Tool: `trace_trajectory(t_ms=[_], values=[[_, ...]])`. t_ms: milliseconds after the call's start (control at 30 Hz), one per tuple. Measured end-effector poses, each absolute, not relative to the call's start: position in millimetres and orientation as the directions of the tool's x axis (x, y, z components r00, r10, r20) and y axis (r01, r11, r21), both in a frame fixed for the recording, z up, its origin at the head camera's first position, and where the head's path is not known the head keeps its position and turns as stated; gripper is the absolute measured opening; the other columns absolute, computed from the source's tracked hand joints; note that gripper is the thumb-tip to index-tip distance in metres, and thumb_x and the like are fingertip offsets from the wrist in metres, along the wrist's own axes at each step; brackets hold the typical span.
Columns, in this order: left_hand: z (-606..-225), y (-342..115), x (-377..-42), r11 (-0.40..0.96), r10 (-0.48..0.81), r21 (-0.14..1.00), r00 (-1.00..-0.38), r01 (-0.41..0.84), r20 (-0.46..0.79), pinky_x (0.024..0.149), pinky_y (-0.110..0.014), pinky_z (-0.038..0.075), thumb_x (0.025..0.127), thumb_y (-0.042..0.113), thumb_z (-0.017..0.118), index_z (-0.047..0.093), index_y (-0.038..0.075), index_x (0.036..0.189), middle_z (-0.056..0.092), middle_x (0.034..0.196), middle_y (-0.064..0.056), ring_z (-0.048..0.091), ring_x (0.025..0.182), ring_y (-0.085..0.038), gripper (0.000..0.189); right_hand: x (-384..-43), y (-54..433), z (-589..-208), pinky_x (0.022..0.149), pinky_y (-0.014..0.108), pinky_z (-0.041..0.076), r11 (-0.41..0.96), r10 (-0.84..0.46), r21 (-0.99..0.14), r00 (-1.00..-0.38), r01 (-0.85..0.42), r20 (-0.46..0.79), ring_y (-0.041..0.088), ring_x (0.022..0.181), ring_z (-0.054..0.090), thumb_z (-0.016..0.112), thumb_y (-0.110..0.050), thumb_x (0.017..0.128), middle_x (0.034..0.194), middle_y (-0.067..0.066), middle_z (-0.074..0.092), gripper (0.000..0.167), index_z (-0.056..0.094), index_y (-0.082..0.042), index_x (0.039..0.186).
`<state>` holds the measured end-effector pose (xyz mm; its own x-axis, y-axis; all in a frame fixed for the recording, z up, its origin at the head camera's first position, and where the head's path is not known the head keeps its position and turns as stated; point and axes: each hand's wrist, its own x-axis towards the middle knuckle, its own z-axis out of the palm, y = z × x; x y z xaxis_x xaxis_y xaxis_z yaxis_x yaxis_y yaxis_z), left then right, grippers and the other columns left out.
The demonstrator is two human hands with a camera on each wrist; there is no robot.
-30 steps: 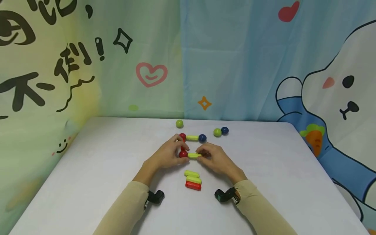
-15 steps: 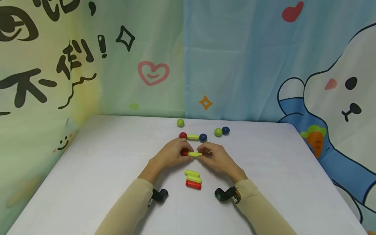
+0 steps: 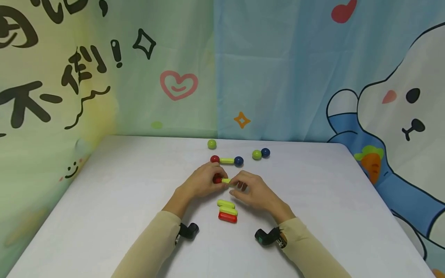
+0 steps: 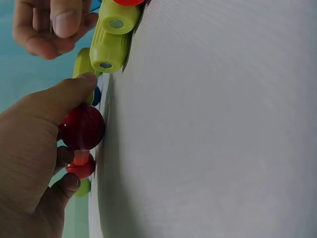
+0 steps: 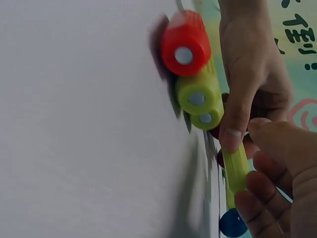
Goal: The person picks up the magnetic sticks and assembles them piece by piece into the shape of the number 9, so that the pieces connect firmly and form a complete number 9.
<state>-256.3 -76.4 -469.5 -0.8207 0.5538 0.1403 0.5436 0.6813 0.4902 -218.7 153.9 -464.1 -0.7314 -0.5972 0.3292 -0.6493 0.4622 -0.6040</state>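
My left hand (image 3: 205, 179) grips a red ball (image 4: 83, 127) and the near end of a yellow-green magnetic rod (image 5: 236, 169) joined to it, its thumb along the rod. My right hand (image 3: 255, 189) is at the rod's other end, thumb and fingers parted, fingertips right beside it. A red rod (image 4: 81, 157) runs from the held ball to a second red ball (image 3: 214, 159). From that ball another yellow-green rod (image 3: 227, 161) reaches a dark blue ball (image 3: 238, 161). Part of the held ball is hidden by my left fingers in the head view.
Nearer me lie two yellow-green rods (image 3: 226, 203) and a red rod (image 3: 227, 217), side by side. Farther back are a lone green ball (image 3: 211, 144), and a green ball (image 3: 256, 155) touching a blue ball (image 3: 265, 153). A printed curtain (image 3: 271, 77) hangs behind the white table (image 3: 104, 200).
My left hand has shifted right, its fingers closing over the red ball and onto the rod. My right hand has loosened from the rod's end, its thumb and fingers spreading apart.
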Motion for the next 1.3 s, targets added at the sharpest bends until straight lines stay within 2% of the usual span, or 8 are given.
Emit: trace_trajectory(t_ms=[267, 433, 900, 1000, 1167, 1300], values=[[-470, -76, -256, 0.679, 0.556, 0.491, -0.819, 0.545, 0.139, 0.093, -0.033, 0.049, 0.090, 0.030, 0.081, 0.077, 0.019, 0.105, 0.067, 0.103, 0.007, 0.058, 0.097, -0.012, 0.019, -212, 152, -471, 0.077, 0.031, 0.056, 0.385, -0.668, -0.606, -0.663, -0.696, 0.337, 0.017, 0.086, 0.066, 0.080, -0.010, 0.089, 0.098, 0.003, 0.071, 0.019, 0.072, -0.008, 0.106], [-470, -76, -257, 0.693, 0.548, 0.484, -0.826, 0.534, 0.128, 0.094, -0.033, 0.049, 0.090, 0.031, 0.080, 0.076, 0.019, 0.105, 0.066, 0.103, 0.008, 0.058, 0.097, -0.012, 0.019, -208, 151, -472, 0.078, 0.032, 0.056, 0.369, -0.700, -0.617, -0.644, -0.696, 0.308, 0.016, 0.087, 0.066, 0.078, -0.012, 0.091, 0.099, 0.002, 0.072, 0.015, 0.072, -0.009, 0.105], [-467, -73, -258, 0.696, 0.548, 0.484, -0.828, 0.530, 0.118, 0.093, -0.033, 0.049, 0.088, 0.030, 0.081, 0.075, 0.021, 0.102, 0.066, 0.101, 0.008, 0.056, 0.097, -0.013, 0.018, -203, 158, -463, 0.083, 0.031, 0.057, 0.452, -0.718, -0.653, -0.682, -0.608, 0.137, 0.013, 0.093, 0.068, 0.076, -0.014, 0.092, 0.104, -0.006, 0.073, 0.016, 0.074, -0.015, 0.108], [-465, -73, -259, 0.694, 0.550, 0.487, -0.827, 0.530, 0.116, 0.093, -0.032, 0.049, 0.089, 0.034, 0.081, 0.075, 0.021, 0.102, 0.066, 0.103, 0.008, 0.056, 0.098, -0.013, 0.020, -203, 161, -461, 0.084, 0.030, 0.057, 0.472, -0.718, -0.651, -0.688, -0.595, 0.108, 0.011, 0.093, 0.067, 0.076, -0.014, 0.092, 0.105, -0.007, 0.072, 0.017, 0.074, -0.016, 0.109], [-462, -71, -260, 0.692, 0.540, 0.493, -0.831, 0.528, 0.133, 0.094, -0.033, 0.049, 0.095, 0.041, 0.073, 0.075, 0.022, 0.103, 0.067, 0.106, 0.007, 0.058, 0.102, -0.011, 0.021, -204, 167, -460, 0.082, 0.027, 0.054, 0.500, -0.719, -0.634, -0.690, -0.591, 0.076, 0.005, 0.090, 0.061, 0.075, -0.011, 0.091, 0.106, -0.009, 0.070, 0.021, 0.074, -0.017, 0.111], [-461, -68, -265, 0.698, 0.532, 0.480, -0.833, 0.532, 0.151, 0.087, -0.033, 0.049, 0.101, 0.038, 0.063, 0.075, 0.019, 0.103, 0.063, 0.099, 0.006, 0.056, 0.094, -0.012, 0.022, -203, 173, -459, 0.079, 0.027, 0.052, 0.521, -0.714, -0.622, -0.698, -0.585, 0.059, 0.006, 0.087, 0.059, 0.074, -0.009, 0.090, 0.104, -0.010, 0.068, 0.025, 0.073, -0.015, 0.114]])
